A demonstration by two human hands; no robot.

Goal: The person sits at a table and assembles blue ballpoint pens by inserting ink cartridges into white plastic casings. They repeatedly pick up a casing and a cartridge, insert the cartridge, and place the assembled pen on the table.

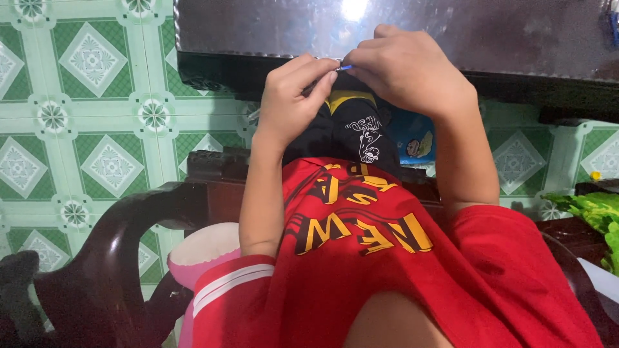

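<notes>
Small blue-tipped metal piece pinched between my left hand and right hand fingertips, over black fabric at the dark glossy table edge.

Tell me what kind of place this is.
Likely a home living room: green patterned floor tiles, a dark carved wooden chair, and a glossy dark table where the left hand and right hand pinch a small object.

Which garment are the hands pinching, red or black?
The black garment: left hand and right hand both pinch its top edge near the yellow band. The red shirt lies lower, untouched by the fingers.
</notes>
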